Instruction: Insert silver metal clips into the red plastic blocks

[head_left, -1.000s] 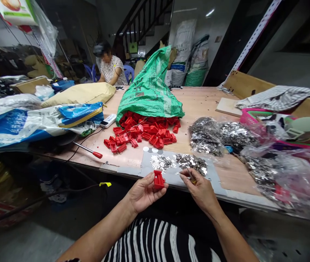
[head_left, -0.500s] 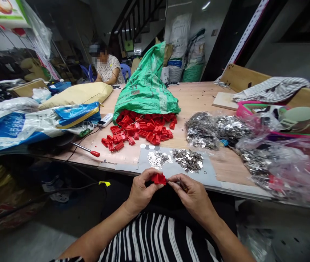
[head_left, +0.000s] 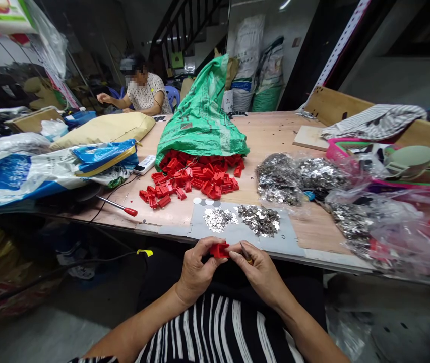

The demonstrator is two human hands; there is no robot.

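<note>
now, the left hand (head_left: 199,265) pinches a red plastic part (head_left: 219,250), the right hand (head_left: 259,273) a small tool (head_left: 246,253).

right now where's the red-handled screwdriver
In the head view, the red-handled screwdriver lies on the wooden table, left of the pile of red plastic parts, near its front edge.

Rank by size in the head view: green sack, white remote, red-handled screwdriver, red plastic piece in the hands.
1. Green sack, by far.
2. Red-handled screwdriver and white remote, too alike to rank.
3. Smallest, red plastic piece, though nearness to the camera makes that unsure.
</note>
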